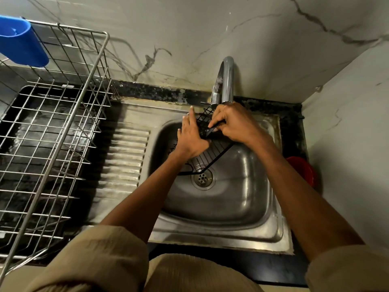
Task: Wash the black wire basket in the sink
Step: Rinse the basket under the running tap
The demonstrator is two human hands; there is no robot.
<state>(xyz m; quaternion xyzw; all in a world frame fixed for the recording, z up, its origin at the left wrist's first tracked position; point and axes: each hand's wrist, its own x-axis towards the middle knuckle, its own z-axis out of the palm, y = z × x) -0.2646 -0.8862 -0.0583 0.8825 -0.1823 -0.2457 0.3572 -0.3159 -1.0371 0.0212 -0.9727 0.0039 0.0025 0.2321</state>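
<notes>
Right hand [231, 125] is curled tight on the basket [207, 152], fingers pinching its black wire at the upper end, just under the tap [226, 81]. Left hand [190, 138] lies flat on the mesh, fingers straight and spread, pressing rather than gripping. The basket tilts across the back-left of the sink [242, 207]: top corner up by the tap base, lower corner down beside the drain [202, 178], which it nearly touches. Whether water runs from the tap cannot be told.

Obstacles now. The spout arches right over the right hand's knuckles, so there is little headroom at the back. Behind it the marble wall [189, 39] closes things off, and a second wall [347, 123] boxes in the right side. A red object [303, 169] sits on the dark counter at the right rim, partly hidden by the right forearm.

Out to the left, the ribbed drainboard [124, 161] lies bare and runs alongside the bowl. Beyond it stands a steel rack [52, 133], its near wall rising high beside the drainboard, with a blue cup [21, 41] hung on its far corner.

Room to move: the front and right half of the bowl is open steel, and the near rim lies between both forearms. Beige sleeves [94, 256] are pushed up well short of the sink.
</notes>
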